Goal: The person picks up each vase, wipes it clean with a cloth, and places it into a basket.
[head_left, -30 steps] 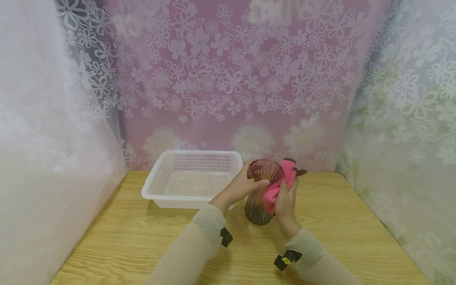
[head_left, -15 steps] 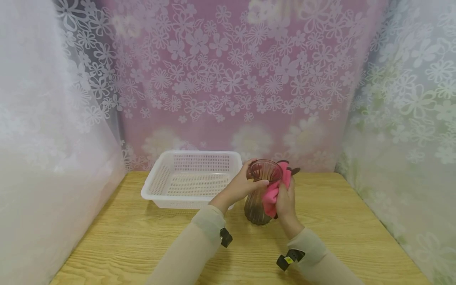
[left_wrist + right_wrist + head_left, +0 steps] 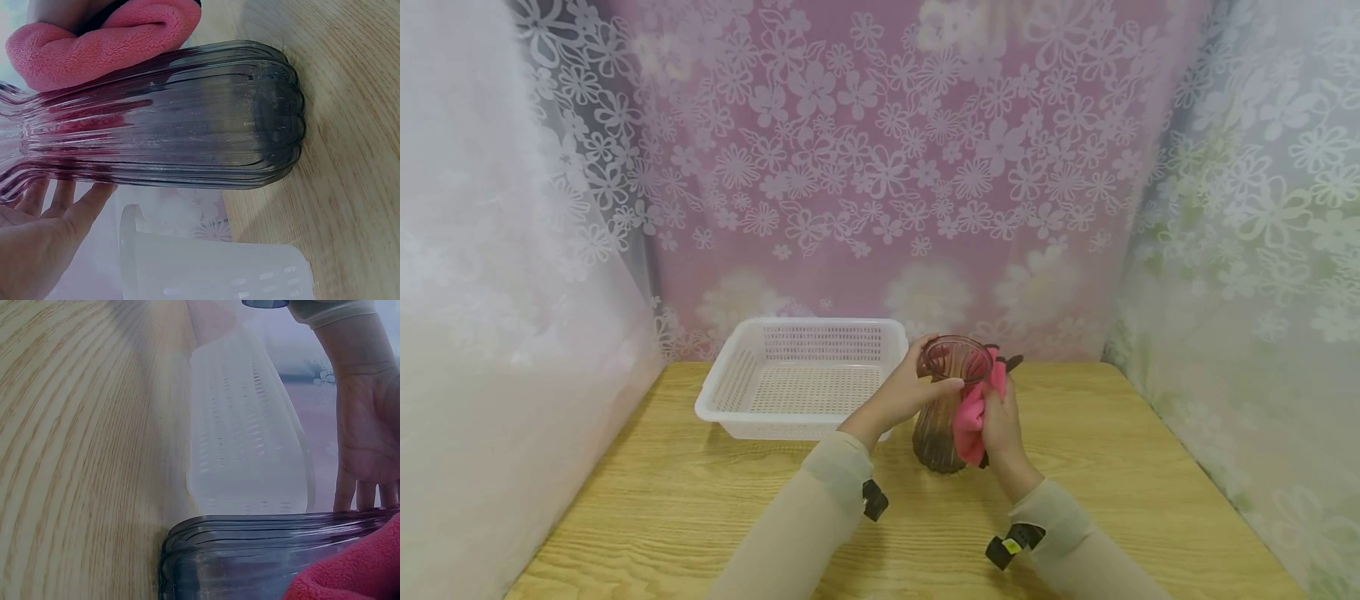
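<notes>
A ribbed glass vase (image 3: 937, 437), tinted purple at its flared rim and smoky grey lower down, stands upright on the wooden table. My left hand (image 3: 901, 392) grips it just below the rim from the left, thumb across the near side and fingertips (image 3: 94, 199) against the ribs. In my right hand (image 3: 1004, 427) is a bunched pink fleecy cloth (image 3: 970, 425) with dark edging, pressed to the vase's right side. The left wrist view shows the cloth lying along the vase's neck and upper body.
Left of the vase is a white perforated plastic basket (image 3: 775, 426), standing on the table (image 3: 700, 517) close behind my left forearm. A pink flowered curtain (image 3: 865, 167) hangs at the back, with pale flowered sheets on both sides.
My right hand and the cloth have slid slightly down and toward the near side along the vase's right side. The left hand keeps its grip, and the vase stands where it was.
</notes>
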The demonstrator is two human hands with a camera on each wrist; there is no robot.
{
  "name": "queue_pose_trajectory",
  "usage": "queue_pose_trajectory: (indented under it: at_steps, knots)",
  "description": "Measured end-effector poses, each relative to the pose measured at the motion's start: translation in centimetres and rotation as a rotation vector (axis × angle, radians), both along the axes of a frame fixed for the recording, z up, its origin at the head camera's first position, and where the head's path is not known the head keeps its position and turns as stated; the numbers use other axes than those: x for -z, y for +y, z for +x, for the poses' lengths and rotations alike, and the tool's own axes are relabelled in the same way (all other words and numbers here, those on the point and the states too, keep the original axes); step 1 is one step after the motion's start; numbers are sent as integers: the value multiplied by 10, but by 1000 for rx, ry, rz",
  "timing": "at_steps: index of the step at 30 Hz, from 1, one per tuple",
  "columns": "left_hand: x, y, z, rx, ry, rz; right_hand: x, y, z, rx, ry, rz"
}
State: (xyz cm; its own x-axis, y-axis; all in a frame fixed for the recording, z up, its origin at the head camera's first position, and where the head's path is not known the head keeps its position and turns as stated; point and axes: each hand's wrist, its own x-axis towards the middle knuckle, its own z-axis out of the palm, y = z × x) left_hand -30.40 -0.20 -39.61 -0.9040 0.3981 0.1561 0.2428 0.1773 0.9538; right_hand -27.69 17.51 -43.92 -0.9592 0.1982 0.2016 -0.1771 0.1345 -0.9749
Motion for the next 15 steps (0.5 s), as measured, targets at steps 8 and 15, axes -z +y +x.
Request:
queue_pose_trajectory:
  at_steps: [8,15]
  knots:
    - [-1,0,1,-6,4,-3,4,3,-5,-8,-37,9]
    - [-2,-1,3,-4,1,-16,8,6,-8,-29,-76,10]
